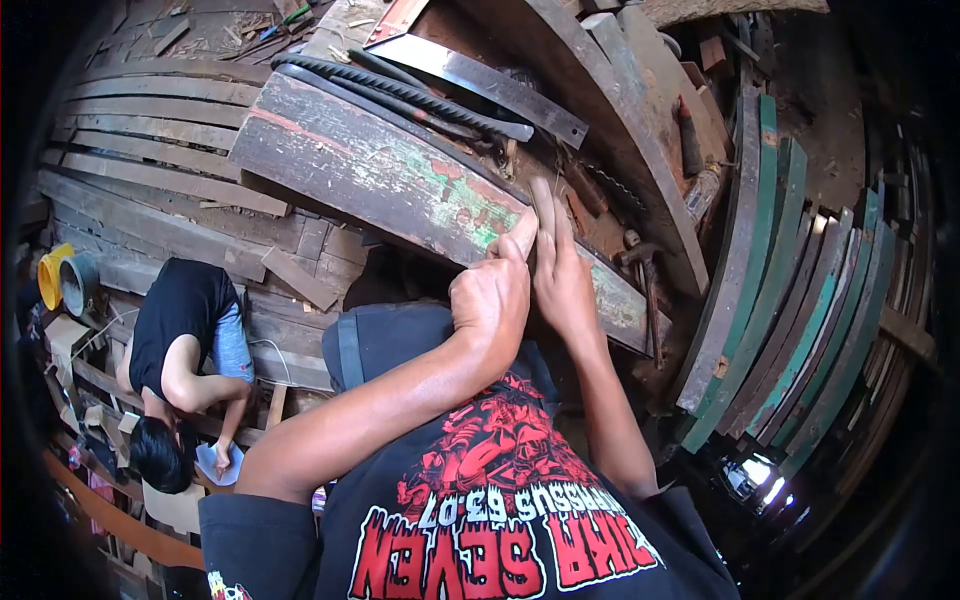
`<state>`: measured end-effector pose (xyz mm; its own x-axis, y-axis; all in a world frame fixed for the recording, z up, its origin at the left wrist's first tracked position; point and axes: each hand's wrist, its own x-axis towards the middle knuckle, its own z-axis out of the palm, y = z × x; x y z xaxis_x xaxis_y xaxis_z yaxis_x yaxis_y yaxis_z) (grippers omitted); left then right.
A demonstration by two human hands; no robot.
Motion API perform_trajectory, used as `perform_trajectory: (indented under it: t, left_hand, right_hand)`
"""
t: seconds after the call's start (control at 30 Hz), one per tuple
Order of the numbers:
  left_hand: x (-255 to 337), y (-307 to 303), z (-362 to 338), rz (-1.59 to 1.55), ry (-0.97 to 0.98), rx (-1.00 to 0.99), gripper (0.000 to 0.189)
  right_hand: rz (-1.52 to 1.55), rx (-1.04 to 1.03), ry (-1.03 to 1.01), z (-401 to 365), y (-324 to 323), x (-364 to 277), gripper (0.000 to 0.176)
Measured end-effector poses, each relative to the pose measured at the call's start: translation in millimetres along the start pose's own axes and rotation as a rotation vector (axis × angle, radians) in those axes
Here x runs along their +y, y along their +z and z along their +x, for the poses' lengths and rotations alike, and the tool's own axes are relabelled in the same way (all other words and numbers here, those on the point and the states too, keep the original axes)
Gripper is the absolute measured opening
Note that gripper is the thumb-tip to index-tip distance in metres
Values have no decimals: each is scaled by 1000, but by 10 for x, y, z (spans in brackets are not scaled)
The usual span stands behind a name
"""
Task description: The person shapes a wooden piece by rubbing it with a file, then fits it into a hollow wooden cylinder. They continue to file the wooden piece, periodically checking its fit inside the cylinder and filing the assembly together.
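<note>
My left hand (492, 298) is closed, its fingers wrapped round the lower part of a narrow piece of wood (542, 205). Beside it, my right hand (565, 285) presses long, nearly straight fingers and the thumb along the same piece. Most of the wood's lower end is hidden by my fingers. Both hands are over a thick plank (370, 175) with peeling green and dark paint, which lies across in front of me. A metal try square (480, 80) and a dark ribbed bar (420, 100) lie just beyond the plank.
A hammer (636, 250) and a wood-handled tool (585, 190) lie at the right. Painted curved boards (765, 290) stand stacked farther right. Left, another person (190, 350) crouches on the plank floor, near a yellow container (54, 275). A large upright board (640, 130) rises behind the tools.
</note>
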<state>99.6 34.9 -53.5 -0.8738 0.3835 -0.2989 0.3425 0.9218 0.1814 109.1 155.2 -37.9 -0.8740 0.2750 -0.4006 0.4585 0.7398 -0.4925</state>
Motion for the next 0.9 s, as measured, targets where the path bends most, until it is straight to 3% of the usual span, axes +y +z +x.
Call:
perform_trajectory:
  t: [0.03, 0.1, 0.2, 0.3, 0.4, 0.53, 0.6, 0.7, 0.8, 0.83, 0.9]
  left_hand:
    - [10, -27, -6, -2, -2, -9, 14]
    - [-10, -41, -18, 0, 14, -16, 14]
    - [-2, -28, -19, 55, 10, -3, 14]
    - [40, 7, 0, 28, 16, 5, 13]
    - [33, -90, -4, -18, -13, -65, 15]
    - [14, -103, 32, -99, -12, -39, 15]
    - [42, -130, 28, -93, -14, -72, 18]
    - [-23, -198, 58, -130, -1, -80, 25]
    - [-17, -152, 60, -181, -12, -114, 28]
    - [-18, -173, 86, -177, -8, -122, 29]
    - [-54, -242, 89, -148, 11, -118, 31]
  right_hand:
    - [0, -22, 58, 98, 12, 37, 52]
    - [11, 98, -135, -2, 20, -13, 51]
    - [25, 61, -125, -64, 4, -37, 52]
    - [117, -101, 186, 70, -75, -169, 52]
    - [110, 48, -165, -63, -13, -77, 51]
    - [159, 12, -116, -50, -47, -147, 50]
    - [193, -43, 23, -68, -103, -231, 50]
    - [59, 64, -239, -127, -50, -81, 50]
    - [192, 1, -47, -20, -41, -165, 50]
    - [215, -82, 164, 93, -50, -159, 50]
    - [173, -22, -31, 7, -74, -132, 50]
